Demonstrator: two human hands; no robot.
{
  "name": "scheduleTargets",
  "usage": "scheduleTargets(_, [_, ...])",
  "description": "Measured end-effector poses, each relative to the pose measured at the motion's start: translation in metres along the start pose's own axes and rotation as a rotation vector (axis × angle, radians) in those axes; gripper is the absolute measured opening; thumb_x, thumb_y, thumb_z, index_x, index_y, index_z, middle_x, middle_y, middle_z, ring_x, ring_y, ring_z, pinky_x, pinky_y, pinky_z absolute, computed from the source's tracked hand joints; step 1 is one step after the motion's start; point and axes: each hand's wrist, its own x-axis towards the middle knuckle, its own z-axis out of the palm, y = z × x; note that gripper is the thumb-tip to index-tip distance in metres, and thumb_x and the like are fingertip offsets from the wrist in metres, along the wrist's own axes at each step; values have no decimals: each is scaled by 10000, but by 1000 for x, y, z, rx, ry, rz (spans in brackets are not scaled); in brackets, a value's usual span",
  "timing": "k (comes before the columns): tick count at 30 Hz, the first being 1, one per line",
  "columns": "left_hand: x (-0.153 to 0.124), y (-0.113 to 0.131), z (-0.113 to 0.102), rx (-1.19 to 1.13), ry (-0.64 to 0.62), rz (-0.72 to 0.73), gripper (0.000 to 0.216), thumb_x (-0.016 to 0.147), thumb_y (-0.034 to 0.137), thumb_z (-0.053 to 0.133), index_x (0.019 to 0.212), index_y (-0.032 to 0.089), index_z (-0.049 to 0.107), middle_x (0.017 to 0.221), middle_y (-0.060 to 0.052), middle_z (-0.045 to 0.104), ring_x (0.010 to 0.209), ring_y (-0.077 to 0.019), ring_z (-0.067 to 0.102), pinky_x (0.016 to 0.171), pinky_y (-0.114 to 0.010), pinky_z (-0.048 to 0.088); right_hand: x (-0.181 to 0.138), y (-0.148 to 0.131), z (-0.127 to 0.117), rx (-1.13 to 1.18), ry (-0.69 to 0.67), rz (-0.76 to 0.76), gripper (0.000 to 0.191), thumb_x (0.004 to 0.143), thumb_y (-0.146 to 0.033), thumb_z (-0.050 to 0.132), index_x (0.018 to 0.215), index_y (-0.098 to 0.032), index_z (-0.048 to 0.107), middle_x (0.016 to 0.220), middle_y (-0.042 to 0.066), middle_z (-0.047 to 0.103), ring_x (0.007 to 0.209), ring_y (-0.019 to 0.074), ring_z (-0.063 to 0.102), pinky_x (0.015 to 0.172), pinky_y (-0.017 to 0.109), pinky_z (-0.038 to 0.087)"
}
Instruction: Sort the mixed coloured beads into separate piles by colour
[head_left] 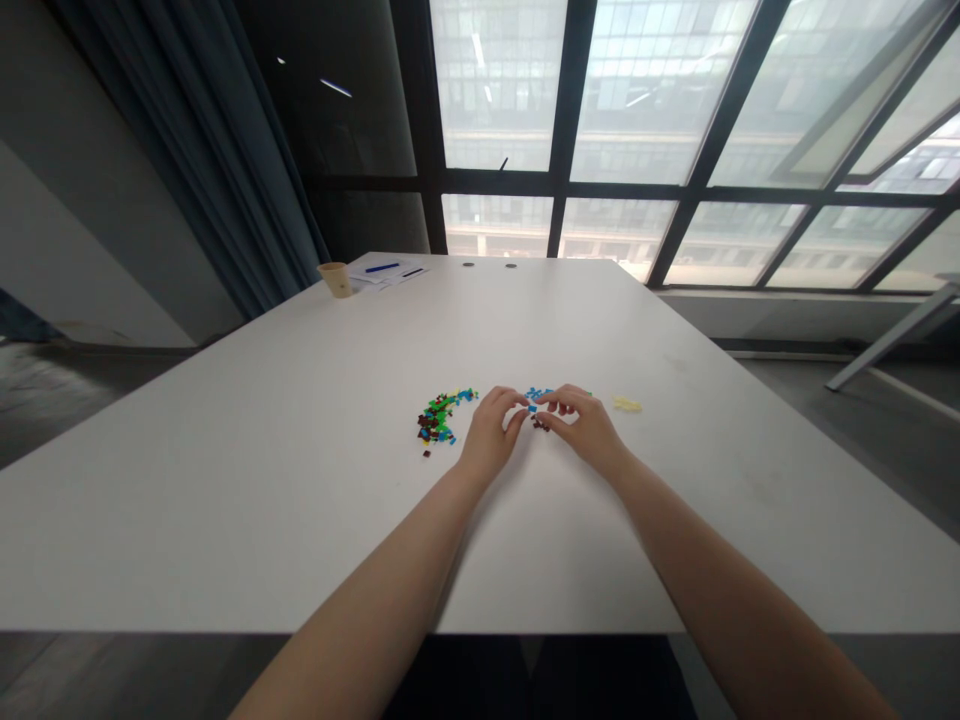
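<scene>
My left hand (491,435) and my right hand (585,430) meet near the middle of the white table (225,480), with their fingers curled inward. A tiny blue plastic brick (532,408) sits between the fingertips of both hands. To the left lies a scattered pile of small green, dark red, blue and yellow bricks (439,420). More blue bricks (537,393) and dark red bricks (540,425) lie just beyond and below my fingers. Pale yellow bricks (627,404) lie to the right of my right hand.
At the far end of the table stand a paper cup (335,279) and papers (388,274) with a blue pen (382,267). Two small round holes (489,265) mark the far edge. Large windows and a dark curtain lie beyond the table.
</scene>
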Motion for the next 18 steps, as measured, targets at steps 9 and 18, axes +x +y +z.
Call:
scheduleTargets(9, [0,-2,4,-13,-16,-4,85,816,207,470,869,191,535,876,-36,574,830,-149,528,788,-299,429,0,1,2,-33,-14,-23,100,755,-245,578,805,-209,658,695,6,568,646,119,504,598,246,395])
scheduleTargets(18, [1,-11,6,94,29,-245,134,781,163,462,899,191,519,889,-36,566,811,-157,531,796,-331,422,3,41,-5,-375,52,229,138,750,-253,550,790,-207,674,732,19,584,685,140,525,673,269,378])
